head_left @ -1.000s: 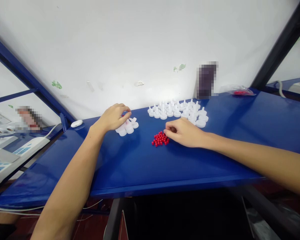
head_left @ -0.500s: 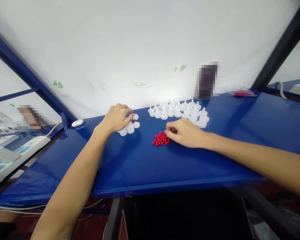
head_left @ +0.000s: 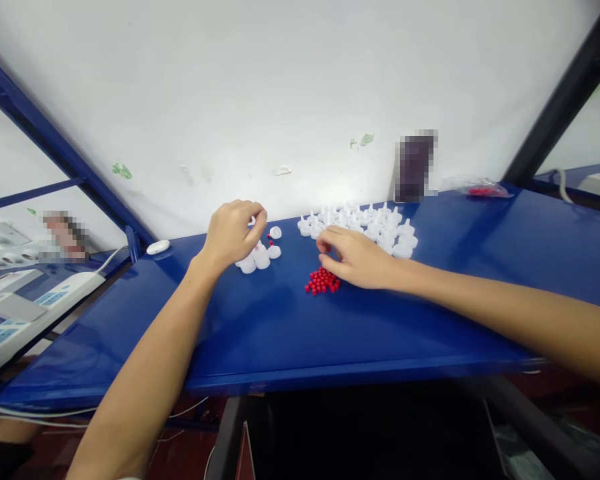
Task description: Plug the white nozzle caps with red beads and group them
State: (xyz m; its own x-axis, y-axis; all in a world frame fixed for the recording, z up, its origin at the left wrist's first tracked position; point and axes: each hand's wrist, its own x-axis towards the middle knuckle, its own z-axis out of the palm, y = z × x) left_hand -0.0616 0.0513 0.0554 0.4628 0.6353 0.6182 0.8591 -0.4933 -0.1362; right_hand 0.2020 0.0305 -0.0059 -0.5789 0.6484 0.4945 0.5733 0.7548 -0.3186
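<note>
My left hand (head_left: 234,233) is closed above a small group of white parts, thumb tip against the curled fingers; whatever it may hold is hidden. Below it are white round-bottomed pieces (head_left: 261,257). Beside its fingertips, a white nozzle cap (head_left: 275,233) lies tipped over with a red tip, and another white nozzle cap (head_left: 274,252) also shows red at its tip. My right hand (head_left: 357,256) hovers with thumb and forefinger apart, just above a pile of tiny red caps (head_left: 323,281). Behind it stand several white nozzle caps (head_left: 403,250), spouts up, partly hidden by the hand.
The blue table (head_left: 260,333) meets a white wall. A white oval case (head_left: 158,247) lies at the left, near power strips (head_left: 45,300). A clear bag (head_left: 483,188) with red pieces lies at the back right. A blurred dark object (head_left: 414,167) leans on the wall.
My right hand has moved left and slightly up, its thumb and forefinger parting. My left hand has lifted a little, and the tipped nozzle cap beside it shows more fully.
</note>
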